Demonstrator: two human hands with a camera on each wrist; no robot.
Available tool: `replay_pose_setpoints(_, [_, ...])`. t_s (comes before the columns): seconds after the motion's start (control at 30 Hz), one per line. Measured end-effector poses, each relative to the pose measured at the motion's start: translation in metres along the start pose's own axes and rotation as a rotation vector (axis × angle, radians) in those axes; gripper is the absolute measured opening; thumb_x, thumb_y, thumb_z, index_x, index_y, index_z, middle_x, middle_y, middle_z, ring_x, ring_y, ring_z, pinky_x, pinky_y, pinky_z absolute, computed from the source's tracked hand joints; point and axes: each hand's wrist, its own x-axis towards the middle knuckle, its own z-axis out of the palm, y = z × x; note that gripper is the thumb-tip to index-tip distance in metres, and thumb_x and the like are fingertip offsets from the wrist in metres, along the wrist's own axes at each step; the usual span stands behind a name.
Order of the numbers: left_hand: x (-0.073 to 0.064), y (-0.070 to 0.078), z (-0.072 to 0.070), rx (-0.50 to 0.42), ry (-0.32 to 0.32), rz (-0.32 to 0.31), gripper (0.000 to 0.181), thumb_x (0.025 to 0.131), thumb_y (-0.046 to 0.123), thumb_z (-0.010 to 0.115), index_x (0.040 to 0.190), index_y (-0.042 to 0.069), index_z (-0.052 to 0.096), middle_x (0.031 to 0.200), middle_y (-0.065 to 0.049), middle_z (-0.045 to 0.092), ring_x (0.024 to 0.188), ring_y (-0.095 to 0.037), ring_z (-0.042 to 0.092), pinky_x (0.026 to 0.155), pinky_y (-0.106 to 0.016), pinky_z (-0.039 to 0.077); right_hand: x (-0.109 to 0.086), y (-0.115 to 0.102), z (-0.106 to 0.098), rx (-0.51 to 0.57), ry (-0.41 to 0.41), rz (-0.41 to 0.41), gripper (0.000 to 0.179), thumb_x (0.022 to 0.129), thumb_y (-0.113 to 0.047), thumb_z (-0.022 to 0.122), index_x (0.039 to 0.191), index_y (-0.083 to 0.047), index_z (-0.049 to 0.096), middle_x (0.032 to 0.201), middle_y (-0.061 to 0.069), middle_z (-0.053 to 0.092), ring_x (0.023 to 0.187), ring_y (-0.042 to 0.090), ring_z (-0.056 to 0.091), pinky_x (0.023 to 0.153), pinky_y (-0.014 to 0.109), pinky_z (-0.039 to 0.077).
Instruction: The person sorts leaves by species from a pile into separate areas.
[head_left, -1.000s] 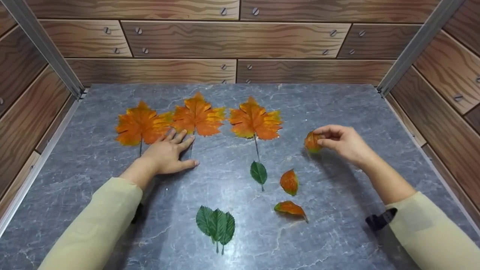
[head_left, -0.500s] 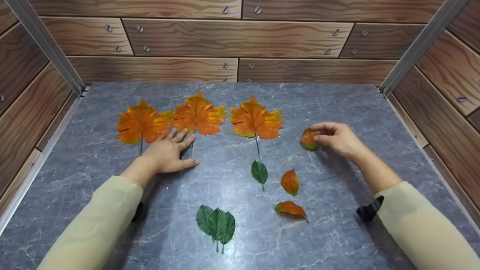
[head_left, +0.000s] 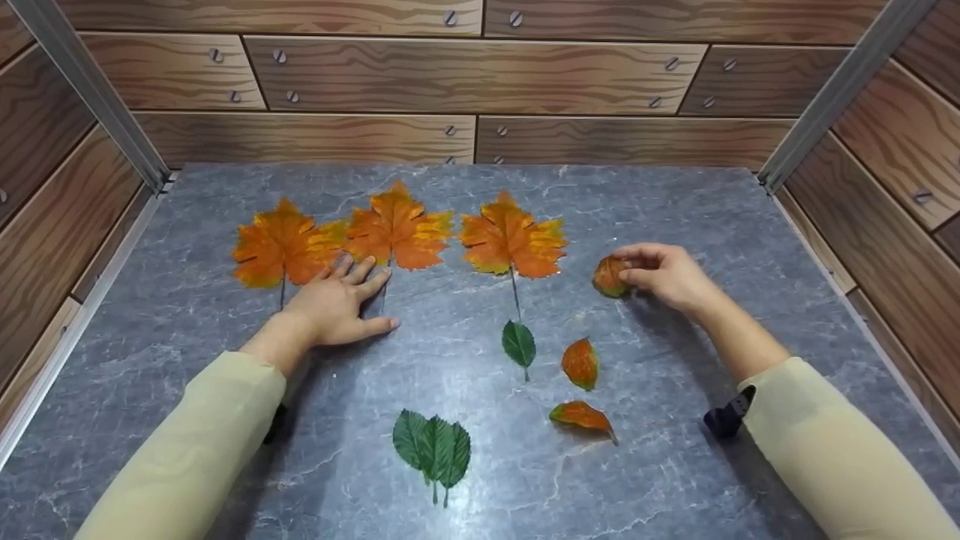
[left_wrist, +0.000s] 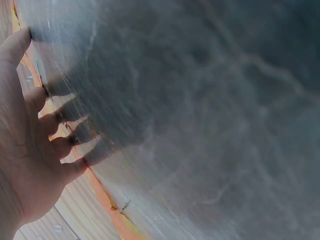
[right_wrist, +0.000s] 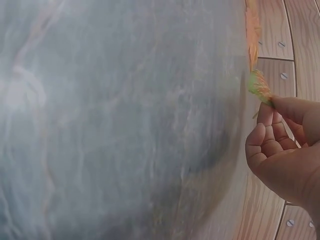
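Three orange maple leaves lie across the back of the table: a left one [head_left: 277, 244], a middle one [head_left: 397, 229] and a right one [head_left: 511, 236]. My left hand [head_left: 337, 304], fingers spread, rests by the stems of the left and middle leaves, its fingertips at their lower edges. Between thumb and fingers, my right hand [head_left: 667, 276] pinches a small orange leaf [head_left: 610, 277] with a green edge, right of the maple leaves. The right wrist view shows that small leaf [right_wrist: 260, 87] sticking out from the fingertips.
A single green leaf [head_left: 518, 343] lies at the right maple leaf's stem. Two more small orange leaves, one upright [head_left: 580, 364] and one sideways [head_left: 581, 418], lie nearby. Several overlapping green leaves [head_left: 435, 450] are at the front. Wood-patterned walls [head_left: 472, 79] enclose the grey table [head_left: 675, 202].
My right hand has moved slightly left with the small orange leaf, toward the right maple leaf. My left hand and the leaves on the table stay put; the head view shifted a little.
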Motion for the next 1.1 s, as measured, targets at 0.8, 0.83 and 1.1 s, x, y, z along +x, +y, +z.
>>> replay_pose_setpoints(0.8, [0.0, 0.001, -0.001, 0.006, 0.009, 0.006, 0.094, 0.101, 0.075, 0.048, 0.171, 0.017, 0.023, 0.175, -0.018, 0.014, 0.16, -0.048, 0.007, 0.126, -0.065, 0.011, -0.002, -0.006, 0.001, -0.014, -0.058, 0.051, 0.049, 0.103, -0.015, 0.073, 0.148, -0.001, 0.061, 0.132, 0.026, 0.069, 0.096, 0.012, 0.068, 0.076, 0.025, 0.057])
replay_pose_setpoints(0.83, [0.0, 0.0, -0.001, 0.006, 0.01, 0.005, 0.094, 0.101, 0.075, 0.048, 0.171, 0.017, 0.023, 0.175, -0.018, 0.014, 0.16, -0.048, 0.008, 0.126, -0.065, 0.011, -0.003, -0.006, 0.001, -0.017, -0.058, 0.047, 0.049, 0.103, -0.015, 0.073, 0.148, -0.002, 0.061, 0.132, 0.026, 0.069, 0.096, 0.011, 0.068, 0.076, 0.026, 0.057])
replay_pose_setpoints(1.1, [-0.001, 0.0, 0.0, -0.004, 0.01, 0.004, 0.094, 0.101, 0.074, 0.049, 0.171, 0.017, 0.023, 0.175, -0.018, 0.014, 0.159, -0.048, 0.007, 0.126, -0.066, 0.011, -0.012, -0.014, -0.005, -0.073, 0.003, -0.024, 0.049, 0.101, -0.014, 0.075, 0.146, 0.001, 0.062, 0.136, 0.026, 0.067, 0.104, 0.008, 0.066, 0.085, 0.017, 0.054])
